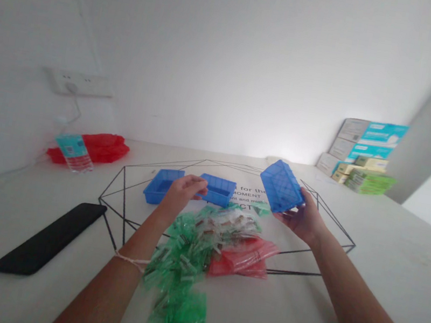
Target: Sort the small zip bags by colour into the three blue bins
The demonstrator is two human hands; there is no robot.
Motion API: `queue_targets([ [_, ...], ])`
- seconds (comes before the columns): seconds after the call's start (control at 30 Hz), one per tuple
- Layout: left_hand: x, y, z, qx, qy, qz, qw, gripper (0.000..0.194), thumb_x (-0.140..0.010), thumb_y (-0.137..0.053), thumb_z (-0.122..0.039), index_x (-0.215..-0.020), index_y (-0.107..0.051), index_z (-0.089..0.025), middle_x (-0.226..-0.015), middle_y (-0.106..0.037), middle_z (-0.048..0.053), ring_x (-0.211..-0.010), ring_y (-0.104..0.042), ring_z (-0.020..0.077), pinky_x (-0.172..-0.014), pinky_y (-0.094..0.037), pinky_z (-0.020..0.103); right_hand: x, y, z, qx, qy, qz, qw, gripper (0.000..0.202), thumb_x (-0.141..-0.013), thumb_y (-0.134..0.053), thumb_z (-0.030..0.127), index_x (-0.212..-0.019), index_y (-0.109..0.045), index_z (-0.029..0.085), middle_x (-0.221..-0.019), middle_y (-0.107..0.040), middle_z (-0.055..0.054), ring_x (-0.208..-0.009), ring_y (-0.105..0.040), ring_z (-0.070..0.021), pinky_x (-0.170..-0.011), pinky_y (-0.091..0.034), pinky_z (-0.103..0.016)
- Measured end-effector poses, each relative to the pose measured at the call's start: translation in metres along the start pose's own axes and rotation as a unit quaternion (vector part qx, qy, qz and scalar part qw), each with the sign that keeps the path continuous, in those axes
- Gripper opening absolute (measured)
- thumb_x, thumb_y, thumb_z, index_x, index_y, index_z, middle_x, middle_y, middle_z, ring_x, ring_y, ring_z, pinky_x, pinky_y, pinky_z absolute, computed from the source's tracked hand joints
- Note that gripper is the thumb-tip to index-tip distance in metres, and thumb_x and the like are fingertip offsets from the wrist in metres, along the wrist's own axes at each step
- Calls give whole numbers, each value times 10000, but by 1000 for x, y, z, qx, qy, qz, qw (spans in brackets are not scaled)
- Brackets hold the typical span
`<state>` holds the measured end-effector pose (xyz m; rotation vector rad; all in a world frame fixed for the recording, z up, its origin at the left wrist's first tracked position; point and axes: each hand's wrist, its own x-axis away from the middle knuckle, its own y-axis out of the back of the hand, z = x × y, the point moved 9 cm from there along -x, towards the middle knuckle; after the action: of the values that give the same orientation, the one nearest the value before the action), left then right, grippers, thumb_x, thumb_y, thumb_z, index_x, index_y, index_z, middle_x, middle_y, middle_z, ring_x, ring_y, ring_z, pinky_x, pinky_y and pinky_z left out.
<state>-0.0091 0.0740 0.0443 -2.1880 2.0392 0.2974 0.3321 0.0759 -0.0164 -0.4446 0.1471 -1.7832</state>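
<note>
My right hand (pixel 306 219) grips a blue plastic basket (pixel 280 187) by its lower edge and holds it tilted above the table. My left hand (pixel 183 192) is over the table with thumb and fingers pinched together; what they hold, if anything, I cannot make out. Behind that hand stand two more blue baskets, a left one (pixel 159 188) and a right one (pixel 220 188), the left one partly covered by the hand. Between my arms lies a heap of small green plastic bags (pixel 183 260) with dark pieces inside, clear bags (pixel 225 226) and red bags (pixel 243 259).
A black flat case (pixel 50 239) lies at the left. Farther back are a water bottle (pixel 74 153) on its side and a red plastic bag (pixel 107 148). Stacked boxes (pixel 366 141) and green packs (pixel 370 182) stand at the back right, near the wall.
</note>
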Motion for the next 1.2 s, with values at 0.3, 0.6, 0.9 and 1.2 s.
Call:
queue_targets([
  [0.3, 2, 4, 3, -15, 25, -21, 999, 345, -607, -773, -455, -768, -686, -162, -694, -708, 57, -697, -670, 198, -617, -529, 300, -13, 37, 1, 98, -19, -72, 992, 493, -899, -431, 632, -1175, -526, 235, -842, -665, -113, -736, -676, -262, -627, -588, -407],
  [0.6, 1, 10, 9, -11, 45, -48, 998, 309, -589, -769, -418, -748, -672, -172, -665, -706, 48, -647, -673, 189, -566, -522, 277, -16, 47, 7, 245, 35, -133, 960, 452, -928, -390, 586, -989, -568, 175, -729, -646, -102, -575, -658, -232, -537, -546, -353],
  [0.9, -2, 18, 11, -103, 1, -75, 992, 206, -637, -710, -369, -727, -657, -192, -651, -689, 39, -641, -648, 197, -606, -495, 298, -16, 14, 17, 534, 156, -91, 826, 332, -908, -529, 464, -920, -645, 153, -656, -673, -84, -647, -672, -246, -659, -480, -328],
  [1.2, 0, 3, 1, -278, -120, -40, 952, 237, -714, -672, -278, -934, -744, -223, -984, -697, 86, -990, -652, 275, -949, -495, 407, -8, -16, 11, 522, 220, 15, 824, 330, -879, -543, 492, -801, -654, 191, -735, -695, -65, -751, -655, -244, -712, -471, -326],
])
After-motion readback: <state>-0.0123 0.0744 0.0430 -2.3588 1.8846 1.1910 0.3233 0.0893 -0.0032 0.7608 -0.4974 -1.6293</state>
